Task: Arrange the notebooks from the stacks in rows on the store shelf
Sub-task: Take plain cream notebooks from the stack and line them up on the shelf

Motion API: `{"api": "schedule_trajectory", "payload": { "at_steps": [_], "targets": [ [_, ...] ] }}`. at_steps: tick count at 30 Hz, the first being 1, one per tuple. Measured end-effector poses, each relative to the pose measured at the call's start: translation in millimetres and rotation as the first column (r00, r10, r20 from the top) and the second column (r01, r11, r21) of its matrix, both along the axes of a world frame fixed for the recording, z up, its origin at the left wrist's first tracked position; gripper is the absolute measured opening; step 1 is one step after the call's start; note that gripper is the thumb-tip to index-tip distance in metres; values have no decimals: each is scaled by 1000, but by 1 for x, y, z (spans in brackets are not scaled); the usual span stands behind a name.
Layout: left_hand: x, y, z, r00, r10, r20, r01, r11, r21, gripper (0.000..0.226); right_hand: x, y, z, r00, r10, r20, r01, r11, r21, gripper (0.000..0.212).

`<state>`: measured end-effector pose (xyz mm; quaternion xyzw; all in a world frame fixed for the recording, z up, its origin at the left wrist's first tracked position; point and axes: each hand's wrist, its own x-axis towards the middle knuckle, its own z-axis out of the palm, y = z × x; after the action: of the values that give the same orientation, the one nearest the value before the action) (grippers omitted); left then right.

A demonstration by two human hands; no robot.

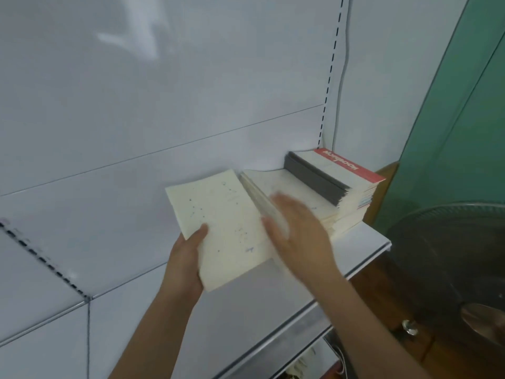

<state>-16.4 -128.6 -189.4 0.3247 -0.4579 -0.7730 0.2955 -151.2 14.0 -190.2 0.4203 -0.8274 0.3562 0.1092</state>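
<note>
Gripping cream notebook (224, 228): left hand (185, 258) | right hand (297, 233) flat, blurred | shelf (363, 242): stacks (347, 187)

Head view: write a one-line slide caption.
Left hand holds a cream notebook over the white shelf while the right hand reaches for the stacks.

A held notebook (224, 225) lies left of the stacks (338, 187) on the shelf (363, 242).
</note>
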Motion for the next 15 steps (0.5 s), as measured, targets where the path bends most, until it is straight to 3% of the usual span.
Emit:
{"api": "schedule_trajectory", "payload": {
  "at_steps": [3,5,9,12,15],
  "targets": [
    [24,-8,-10,998,38,58,-38,999,-9,31,-28,-9,-4,992,-98,79,73,960,270,76],
    [34,-14,-14,993,64,99,-64,998,3,32,-22,-16,-15,989,-124,84,94,952,292,73],
    [39,-15,-18,992,61,107,-65,997,38,37,8,-18,-25,982,-187,-36,187,982,-6,42],
    [37,-7,-15,999,-14,47,13,1000,10,45,33,-16,-20,975,-153,-163,113,967,-229,38],
    [32,2,-5,995,-104,-14,103,994,-26,54,74,-23,-23,983,23,-182,-49,989,-141,43]
  ]
}}
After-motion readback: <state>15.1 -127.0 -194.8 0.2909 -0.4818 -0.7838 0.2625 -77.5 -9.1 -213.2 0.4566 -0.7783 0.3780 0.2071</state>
